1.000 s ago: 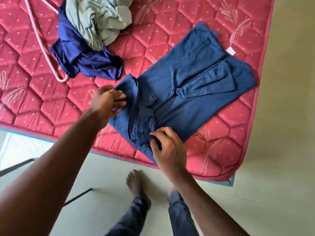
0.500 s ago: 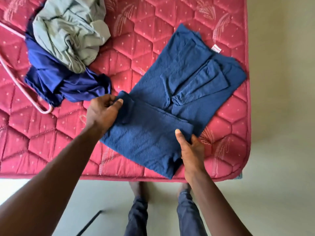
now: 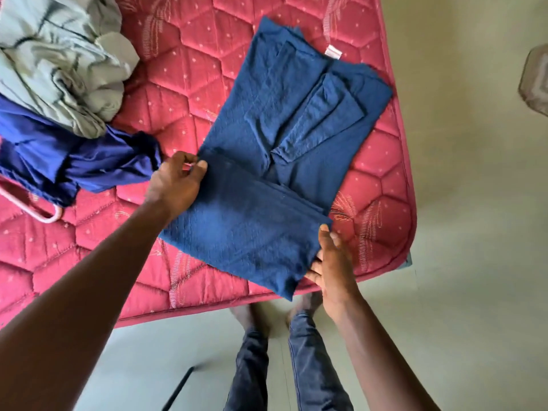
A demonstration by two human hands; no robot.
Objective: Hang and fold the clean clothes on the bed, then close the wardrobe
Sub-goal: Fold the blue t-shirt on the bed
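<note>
On our red quilted bed (image 3: 207, 69), the textured dark-blue garment (image 3: 252, 218) lay near the corner, half doubled over. Our left hand (image 3: 175, 185) pinched one fold corner and our right hand (image 3: 333, 262) gripped the opposite edge, apparently to square the fold.

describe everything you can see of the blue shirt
The shirt is dark blue, of textured, knit-looking cloth, lying flat near the corner of the red mattress. A sleeve is folded in across it and a white tag shows at its far end. Its near part is folded up over the middle. The left hand pinches the fold's left edge; the right hand holds its right edge, fingers tucked under.
</note>
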